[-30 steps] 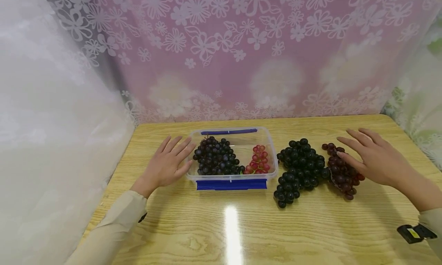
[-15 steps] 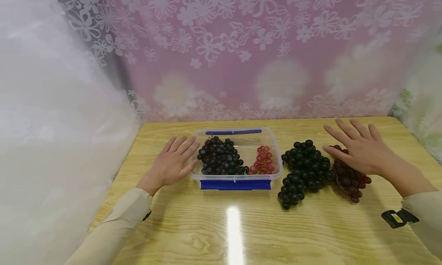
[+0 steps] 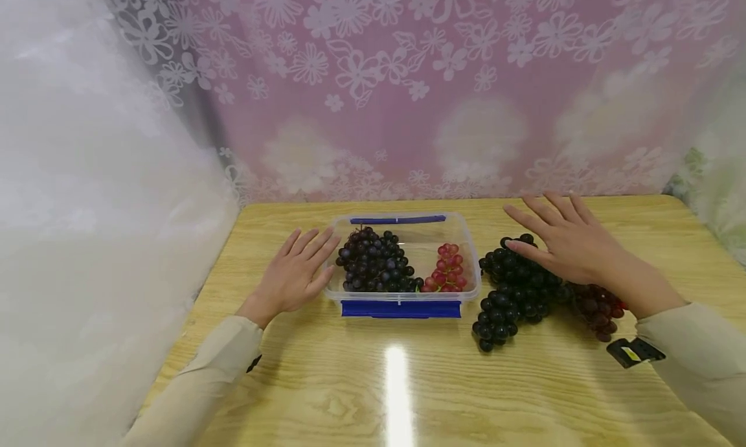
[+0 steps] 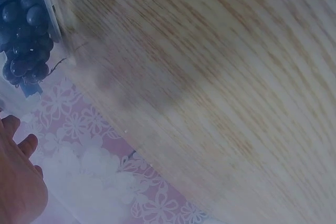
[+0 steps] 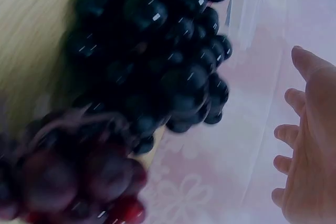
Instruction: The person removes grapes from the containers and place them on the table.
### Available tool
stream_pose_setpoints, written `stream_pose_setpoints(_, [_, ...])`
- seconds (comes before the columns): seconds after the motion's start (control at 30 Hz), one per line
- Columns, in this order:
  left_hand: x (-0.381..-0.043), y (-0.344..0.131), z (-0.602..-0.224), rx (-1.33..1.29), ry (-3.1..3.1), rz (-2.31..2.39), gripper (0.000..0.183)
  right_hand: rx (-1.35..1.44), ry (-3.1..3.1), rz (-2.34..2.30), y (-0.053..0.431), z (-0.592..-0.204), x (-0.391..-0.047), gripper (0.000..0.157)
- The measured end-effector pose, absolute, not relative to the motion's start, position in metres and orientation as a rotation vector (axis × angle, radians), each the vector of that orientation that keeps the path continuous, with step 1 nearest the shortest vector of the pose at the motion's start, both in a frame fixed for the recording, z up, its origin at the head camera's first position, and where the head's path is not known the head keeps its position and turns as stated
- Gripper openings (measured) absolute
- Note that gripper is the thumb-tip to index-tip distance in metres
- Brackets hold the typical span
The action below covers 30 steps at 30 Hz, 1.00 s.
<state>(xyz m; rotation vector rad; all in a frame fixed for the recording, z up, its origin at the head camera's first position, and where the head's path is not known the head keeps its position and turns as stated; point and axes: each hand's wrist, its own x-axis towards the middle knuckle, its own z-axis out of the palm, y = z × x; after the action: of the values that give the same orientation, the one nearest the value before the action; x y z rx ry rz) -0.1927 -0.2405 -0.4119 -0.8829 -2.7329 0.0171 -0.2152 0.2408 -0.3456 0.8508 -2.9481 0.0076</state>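
Observation:
My left hand (image 3: pixel 293 275) lies with straight, spread fingers at the left side of a clear plastic container (image 3: pixel 401 297), fingertips right at its rim. Inside the container are a bunch of black grapes (image 3: pixel 375 262) on the left and a smaller bunch of red grapes (image 3: pixel 447 270) on the right. My right hand (image 3: pixel 574 243), fingers spread and holding nothing, is over a larger bunch of black grapes (image 3: pixel 500 314) on the table and covers part of it. Dark red grapes (image 3: pixel 599 311) lie beside that bunch, partly hidden under the right wrist.
The container has blue clips (image 3: pixel 401 309) at front and back. Everything stands on a wooden table (image 3: pixel 326 382) with a glare streak in front of the container. A pink floral curtain (image 3: pixel 373 123) hangs behind the table's back edge, and a white sheet (image 3: pixel 105 240) hangs on the left.
My right hand has moved left, from over the dark red grapes to over the black ones. The left hand stays by the container. The whole head view has shifted slightly.

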Motion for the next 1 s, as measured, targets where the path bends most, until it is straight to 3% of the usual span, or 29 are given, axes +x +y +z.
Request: stream_pose_setpoints(1.0, [-0.193,-0.239,-0.416,-0.871,-2.702,-0.076,0.059,1.124,-2.867,-0.073,0.139,-0.357,-0.232,0.067])
